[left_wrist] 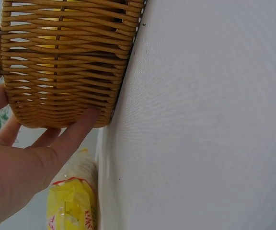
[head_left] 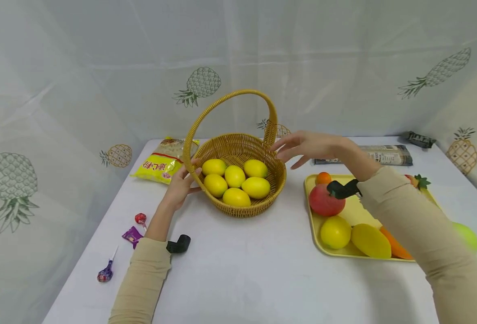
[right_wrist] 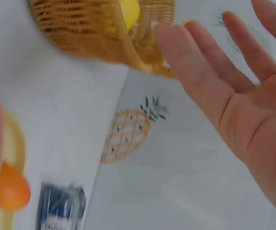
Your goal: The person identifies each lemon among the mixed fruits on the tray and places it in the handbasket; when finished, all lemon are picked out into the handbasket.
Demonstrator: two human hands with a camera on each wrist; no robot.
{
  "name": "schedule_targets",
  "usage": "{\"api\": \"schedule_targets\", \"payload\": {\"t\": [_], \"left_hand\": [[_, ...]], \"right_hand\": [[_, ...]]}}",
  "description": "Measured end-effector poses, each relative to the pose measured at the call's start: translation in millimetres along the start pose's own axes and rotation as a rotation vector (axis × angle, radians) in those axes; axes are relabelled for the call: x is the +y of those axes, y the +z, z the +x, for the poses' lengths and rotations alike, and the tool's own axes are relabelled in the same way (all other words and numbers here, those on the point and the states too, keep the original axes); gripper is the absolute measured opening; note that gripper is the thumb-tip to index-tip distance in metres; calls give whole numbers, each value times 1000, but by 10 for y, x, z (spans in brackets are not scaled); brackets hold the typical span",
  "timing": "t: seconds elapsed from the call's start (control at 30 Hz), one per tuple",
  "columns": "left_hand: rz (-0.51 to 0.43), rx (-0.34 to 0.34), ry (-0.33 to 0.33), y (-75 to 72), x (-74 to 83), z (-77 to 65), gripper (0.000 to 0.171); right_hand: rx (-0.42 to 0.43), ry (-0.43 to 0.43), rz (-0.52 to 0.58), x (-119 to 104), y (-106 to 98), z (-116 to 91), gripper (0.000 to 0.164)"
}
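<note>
Wicker basket [head_left: 244,210] sits upright on the white table [head_left: 238,270], between the two hands, six lemons [head_left: 235,176] inside. Key relation: basket is just right of the left hand [head_left: 180,185] and just left of the right hand [head_left: 309,146], so the two face it from opposite sides.

Left hand is the nearer one: in contact, fingers mostly straight against the outer wall, not clenched. Left wrist view has one finger [left_wrist: 78,132] laid along the weave close to the base, others partly hidden behind the curve. Looks like a support or steadying touch rather than a full grasp.

Right hand holds nothing, fingers loose and spread, palm toward the basket. Its fingertips reach the rim area by the handle's far foot; actual contact can't be told from either view.

Arched handle [head_left: 249,92] stands up, its span running slantwise from the near-left rim to the far-right rim. So each handle foot is beside one hand: near-left foot by the left, far-right foot by the right. Neither hand is wrapped round the arch.

Macaroni bag [head_left: 157,168] lies behind the left hand, near the basket. Yellow fruit tray [head_left: 356,209] is to the basket's right, apart from it, under the right forearm.
</note>
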State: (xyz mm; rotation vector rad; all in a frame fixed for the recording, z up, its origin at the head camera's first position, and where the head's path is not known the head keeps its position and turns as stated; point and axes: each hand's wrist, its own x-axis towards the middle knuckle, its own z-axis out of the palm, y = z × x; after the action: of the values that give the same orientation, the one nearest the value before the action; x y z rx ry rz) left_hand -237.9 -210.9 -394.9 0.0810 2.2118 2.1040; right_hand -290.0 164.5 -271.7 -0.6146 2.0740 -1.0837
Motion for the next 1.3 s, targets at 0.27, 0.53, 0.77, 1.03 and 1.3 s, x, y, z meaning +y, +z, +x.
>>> {"api": "schedule_targets", "payload": {"t": [0.27,0.53,0.77,1.03,1.3], "left_hand": [[15,4,-5,-12,16,4,48],[-2,1,-20,-11,32,-3,49],[-1,8,-26,-5,45,-3,50],[10,2,-28,4,43,-18,52],[9,3,-32,18,26,-20,52]], "right_hand": [[50,23,16,316,-74,-561,47],[14,74,36,778,-63,-1063,43],[-105,42,43,1058,-3,-1324,36],[-204,60,-53,1170,175,-1368,48],[-239,145,-172,1170,259,-1308,60]]}}
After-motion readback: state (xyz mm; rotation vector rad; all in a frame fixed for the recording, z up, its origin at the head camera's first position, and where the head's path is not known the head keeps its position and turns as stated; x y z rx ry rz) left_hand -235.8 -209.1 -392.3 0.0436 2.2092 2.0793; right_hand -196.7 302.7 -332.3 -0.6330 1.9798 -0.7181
